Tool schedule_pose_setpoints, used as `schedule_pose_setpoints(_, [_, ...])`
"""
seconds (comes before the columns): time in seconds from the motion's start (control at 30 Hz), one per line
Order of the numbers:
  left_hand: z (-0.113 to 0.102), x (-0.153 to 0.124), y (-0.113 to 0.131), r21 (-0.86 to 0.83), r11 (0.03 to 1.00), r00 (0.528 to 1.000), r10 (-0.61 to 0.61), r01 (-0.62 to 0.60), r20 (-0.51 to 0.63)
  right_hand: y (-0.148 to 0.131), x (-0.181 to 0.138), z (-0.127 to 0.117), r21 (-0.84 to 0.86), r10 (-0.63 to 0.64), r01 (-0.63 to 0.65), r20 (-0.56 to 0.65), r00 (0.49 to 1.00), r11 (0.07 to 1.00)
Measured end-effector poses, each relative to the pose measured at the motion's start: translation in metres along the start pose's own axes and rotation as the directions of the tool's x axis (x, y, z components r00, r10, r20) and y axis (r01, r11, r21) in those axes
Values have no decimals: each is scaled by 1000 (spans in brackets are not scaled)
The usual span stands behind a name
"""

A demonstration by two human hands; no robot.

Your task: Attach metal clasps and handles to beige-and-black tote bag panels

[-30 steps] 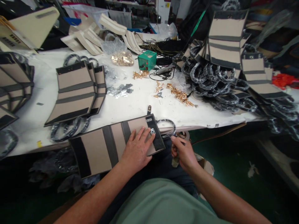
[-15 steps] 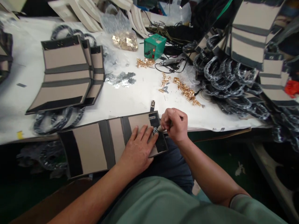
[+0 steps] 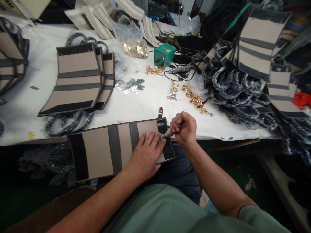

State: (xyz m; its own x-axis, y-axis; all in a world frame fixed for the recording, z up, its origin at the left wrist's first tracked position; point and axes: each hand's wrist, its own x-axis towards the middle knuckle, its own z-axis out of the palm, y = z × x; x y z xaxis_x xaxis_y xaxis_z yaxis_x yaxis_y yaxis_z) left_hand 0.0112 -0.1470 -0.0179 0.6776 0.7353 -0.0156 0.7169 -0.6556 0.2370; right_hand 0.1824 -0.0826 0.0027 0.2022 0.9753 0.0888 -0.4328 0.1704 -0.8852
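Beige-and-black panel [image 3: 124,141] before me, lying across the front edge of the white table [image 3: 136,110] and jutting past it, I laid my left hand [image 3: 145,154] flat on top, fingers slightly spread beside the small metal plate [image 3: 162,138]. My right hand [image 3: 186,128] was curled tightly around a pale-tipped tool [image 3: 170,132] angled at that plate; I judged that a slip off the shiny metal could have scratched the black strip [image 3: 168,149] or jabbed my fingertips. Uneven pressure on the overhanging side could also have tipped the panel.
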Motion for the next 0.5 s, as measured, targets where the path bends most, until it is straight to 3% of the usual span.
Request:
schedule_pose_setpoints(0.33, [3,-2,-2,-49,999,1000,6,-7,-15,3,10,-5,134,123,-105,-136,983,985])
schedule_pose_setpoints(0.43, [4,-2,-2,-64,998,1000,0,-1,-16,4,5,-1,90,61,-55,-63,996,994])
schedule_pose_setpoints(0.5, [4,-2,-3,-74,997,1000,-4,3,-14,2,-4,6,-60,8,-5,58,998,998])
